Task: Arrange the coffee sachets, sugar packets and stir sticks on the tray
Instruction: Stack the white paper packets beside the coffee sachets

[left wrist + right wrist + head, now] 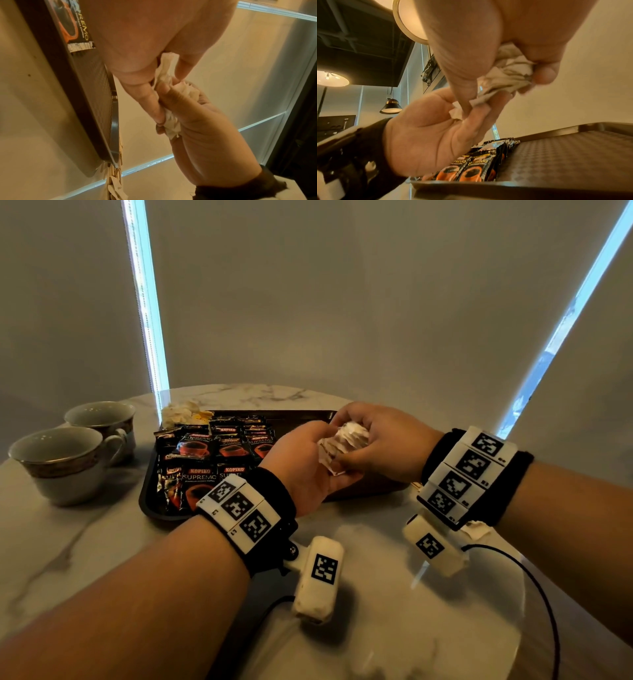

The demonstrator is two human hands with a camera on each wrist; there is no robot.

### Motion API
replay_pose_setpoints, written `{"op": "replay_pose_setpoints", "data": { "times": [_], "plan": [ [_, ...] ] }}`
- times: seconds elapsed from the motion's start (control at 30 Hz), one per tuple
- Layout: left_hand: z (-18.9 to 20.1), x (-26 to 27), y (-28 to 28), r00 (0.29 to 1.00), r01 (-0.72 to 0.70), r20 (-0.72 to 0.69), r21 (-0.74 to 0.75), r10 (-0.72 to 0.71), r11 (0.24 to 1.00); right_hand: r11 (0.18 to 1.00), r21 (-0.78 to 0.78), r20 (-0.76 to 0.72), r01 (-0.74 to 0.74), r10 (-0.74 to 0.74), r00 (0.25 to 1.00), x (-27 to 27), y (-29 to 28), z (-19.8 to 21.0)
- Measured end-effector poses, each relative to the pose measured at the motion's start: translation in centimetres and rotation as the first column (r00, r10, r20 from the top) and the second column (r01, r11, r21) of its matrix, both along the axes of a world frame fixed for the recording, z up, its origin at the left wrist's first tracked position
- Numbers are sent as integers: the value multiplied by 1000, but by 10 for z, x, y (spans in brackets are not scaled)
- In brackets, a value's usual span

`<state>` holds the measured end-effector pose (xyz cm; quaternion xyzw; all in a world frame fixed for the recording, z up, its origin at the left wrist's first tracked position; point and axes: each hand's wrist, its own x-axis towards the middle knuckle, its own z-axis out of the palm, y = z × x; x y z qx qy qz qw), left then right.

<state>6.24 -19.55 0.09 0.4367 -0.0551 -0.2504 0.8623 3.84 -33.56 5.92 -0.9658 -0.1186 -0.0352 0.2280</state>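
Grip: left hand [301, 467] and right hand [373, 440] both clutch a bunch of white sugar packets [342, 445] above the tray [150, 501].
Done: coffee sachets [212, 453] lie in rows on the tray's left half.
Left: sugar to place; the right half bare.
Left wrist view only: stir sticks [118, 171] lying off the tray's edge.

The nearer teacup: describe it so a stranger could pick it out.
On the marble table, left of the dark tray, stand two white gold-banded cups. The nearer teacup is the one closer to the camera, looking larger than the farther cup.
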Motion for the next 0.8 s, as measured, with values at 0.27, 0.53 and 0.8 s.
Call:
{"op": "replay_pose_setpoints", "data": {
  "times": [0.27, 0.53, 0.8],
  "plan": [
    [3, 1, 3, 998, 25, -64, 26, -23, 999, 989, 141, -58, 41, -33, 998, 5, -10, 5],
    [6, -1, 3, 991, 129, -29, 6, -129, 992, 987, 94, -7, -131, 132, 991, 1, 2, 1],
    [2, 1, 9, 971, 217, 104, -5, -215, 976, 988, -91, -17, -123, 122, 992, 1, 6, 3]
  ]
}}
